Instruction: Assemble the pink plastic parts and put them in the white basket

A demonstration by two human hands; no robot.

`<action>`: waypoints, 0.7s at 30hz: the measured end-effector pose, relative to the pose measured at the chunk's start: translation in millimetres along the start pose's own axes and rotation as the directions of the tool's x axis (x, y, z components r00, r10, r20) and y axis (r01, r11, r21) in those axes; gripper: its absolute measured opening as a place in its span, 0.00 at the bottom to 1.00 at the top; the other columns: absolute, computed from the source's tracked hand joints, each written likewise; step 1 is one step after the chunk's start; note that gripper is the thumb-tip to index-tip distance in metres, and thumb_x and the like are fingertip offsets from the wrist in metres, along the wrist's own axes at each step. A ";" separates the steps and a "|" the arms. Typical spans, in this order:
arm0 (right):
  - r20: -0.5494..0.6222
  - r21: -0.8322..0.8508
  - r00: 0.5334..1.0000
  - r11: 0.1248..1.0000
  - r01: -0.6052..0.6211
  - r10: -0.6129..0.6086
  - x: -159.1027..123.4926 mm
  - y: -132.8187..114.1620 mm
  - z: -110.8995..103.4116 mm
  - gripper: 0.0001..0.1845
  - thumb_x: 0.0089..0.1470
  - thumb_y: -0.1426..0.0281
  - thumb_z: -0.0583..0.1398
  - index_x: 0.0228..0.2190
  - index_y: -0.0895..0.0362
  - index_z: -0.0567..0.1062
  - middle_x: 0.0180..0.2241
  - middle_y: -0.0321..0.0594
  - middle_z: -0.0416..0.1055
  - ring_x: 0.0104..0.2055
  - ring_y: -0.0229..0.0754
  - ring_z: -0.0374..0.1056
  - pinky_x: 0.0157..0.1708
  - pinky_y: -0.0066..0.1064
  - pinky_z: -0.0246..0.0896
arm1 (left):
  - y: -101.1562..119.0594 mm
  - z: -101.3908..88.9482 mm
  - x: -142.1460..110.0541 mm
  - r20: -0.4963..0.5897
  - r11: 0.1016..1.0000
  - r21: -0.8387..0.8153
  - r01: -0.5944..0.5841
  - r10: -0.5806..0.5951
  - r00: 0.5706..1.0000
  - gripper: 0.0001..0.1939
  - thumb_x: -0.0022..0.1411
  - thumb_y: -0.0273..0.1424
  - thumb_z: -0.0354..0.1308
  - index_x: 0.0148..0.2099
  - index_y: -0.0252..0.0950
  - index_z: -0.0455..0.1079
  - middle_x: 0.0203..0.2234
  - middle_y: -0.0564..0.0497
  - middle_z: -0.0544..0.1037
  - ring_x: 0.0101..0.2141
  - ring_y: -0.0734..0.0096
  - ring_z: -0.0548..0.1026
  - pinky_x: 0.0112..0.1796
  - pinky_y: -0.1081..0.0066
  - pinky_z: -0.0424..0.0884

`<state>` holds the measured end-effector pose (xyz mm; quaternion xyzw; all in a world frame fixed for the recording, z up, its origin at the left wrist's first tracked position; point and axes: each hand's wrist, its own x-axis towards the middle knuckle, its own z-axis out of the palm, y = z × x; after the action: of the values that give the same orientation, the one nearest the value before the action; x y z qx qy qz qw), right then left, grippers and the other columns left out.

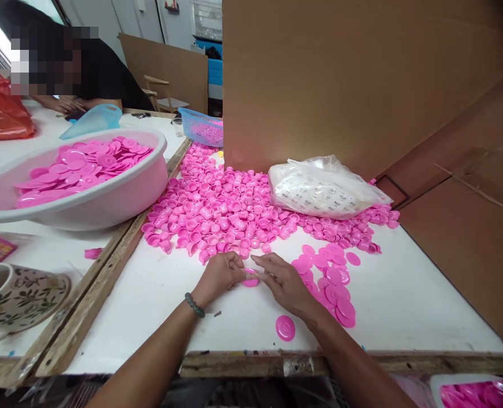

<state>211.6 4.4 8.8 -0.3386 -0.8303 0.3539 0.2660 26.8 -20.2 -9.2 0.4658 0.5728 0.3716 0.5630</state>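
Observation:
Between my two hands a small round pink saucer shows on the white table, partly covered by my fingertips. My left hand, with a beaded bracelet at the wrist, has thumb and fingers pinched together at the saucer's left edge. Whatever is in that pinch is too small to make out. From the right, my right hand reaches in with fingers stretched and thumb apart, the thumb tip close to the saucer. Nearer to me lies a single pink saucer. Several more flat pink saucers are scattered beside my right hand.
A big heap of small pink cups spreads behind my hands. On it rests a clear bag of printed labels, before a tall cardboard sheet. Leftward stand a white basin of saucers and a patterned mug. Another person sits far left.

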 end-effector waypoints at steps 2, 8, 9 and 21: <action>0.070 -0.039 0.994 0.996 0.083 -0.081 -0.8 -2.0 -3.6 0.17 0.60 0.70 0.50 0.49 0.51 0.67 0.38 0.41 0.66 0.39 0.40 0.62 0.37 0.33 0.60 | 2.2 -0.2 -2.1 -0.009 0.999 0.038 0.013 -0.013 1.000 0.18 0.42 0.41 0.65 0.27 0.34 0.62 0.12 0.58 0.65 0.13 0.81 0.60 0.14 0.80 0.54; 0.167 -0.196 0.981 0.971 0.135 -0.102 1.0 -5.3 -2.9 0.19 0.56 0.66 0.56 0.50 0.54 0.66 0.38 0.41 0.67 0.40 0.42 0.61 0.38 0.33 0.60 | 12.5 0.3 -3.0 -0.054 0.986 0.155 0.058 -0.050 0.997 0.16 0.43 0.40 0.63 0.28 0.33 0.64 0.15 0.57 0.67 0.15 0.80 0.63 0.17 0.78 0.57; 0.158 -0.232 0.981 0.962 0.147 -0.112 1.4 -2.9 -0.7 0.19 0.56 0.65 0.57 0.49 0.54 0.67 0.36 0.41 0.67 0.39 0.42 0.61 0.37 0.33 0.59 | 14.0 -0.2 -2.3 -0.049 0.983 0.173 0.062 -0.054 0.997 0.16 0.43 0.40 0.62 0.28 0.34 0.65 0.16 0.57 0.68 0.15 0.79 0.63 0.17 0.78 0.58; 0.129 -0.268 0.986 0.953 0.139 -0.107 2.3 -4.6 10.4 0.18 0.49 0.58 0.61 0.39 0.57 0.72 0.31 0.39 0.66 0.35 0.39 0.61 0.34 0.30 0.57 | 30.2 -2.4 0.7 -0.007 0.885 0.458 0.087 -0.094 0.996 0.08 0.42 0.33 0.60 0.22 0.35 0.65 0.14 0.56 0.69 0.17 0.75 0.65 0.19 0.77 0.56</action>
<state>201.4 -0.5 6.5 -0.2995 -0.9046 0.2361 0.1905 28.0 -10.5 19.4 0.5610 0.6607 0.1959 0.4586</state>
